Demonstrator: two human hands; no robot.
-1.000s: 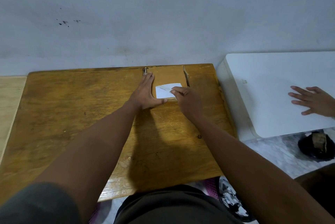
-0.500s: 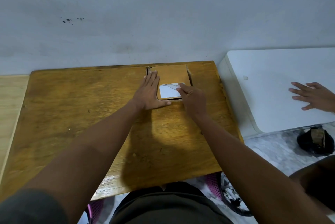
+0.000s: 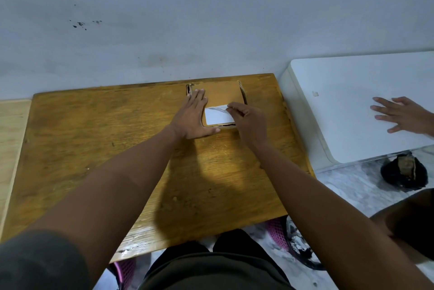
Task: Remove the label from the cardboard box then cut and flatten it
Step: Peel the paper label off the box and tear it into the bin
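Right hand (image 3: 250, 123): fingertips pinched together on the upper right edge of the label (image 3: 218, 116); that edge looks lifted and creased, grey along the peel line. Wrist lies over the near right corner of the cardboard box (image 3: 224, 94).

Left hand (image 3: 191, 117): spread flat, palm down, fingers pointing toward the wall, pressing on the left part of the box; thumb stretched out along the box's near edge.

Label: white rectangle, long axis running left to right, on the near half of the box's top face, between the two hands.

Cardboard box: brown, lies low on the far edge of the desk (image 3: 105, 139), just short of the wall (image 3: 211, 19). Side flaps show at its left and right far corners. Whether its long axis runs left-right or front-back I cannot tell; the top face looks close to square.

Desk: worn, varnished wood, scuffed along the near edge. Wall: pale grey-blue, with a few dark specks upper left.

To the right, a white table (image 3: 352, 92) with another person's hand (image 3: 399, 114) lying spread on it. Marbled floor (image 3: 347, 186) below; a dark object (image 3: 402, 172) rests on it.
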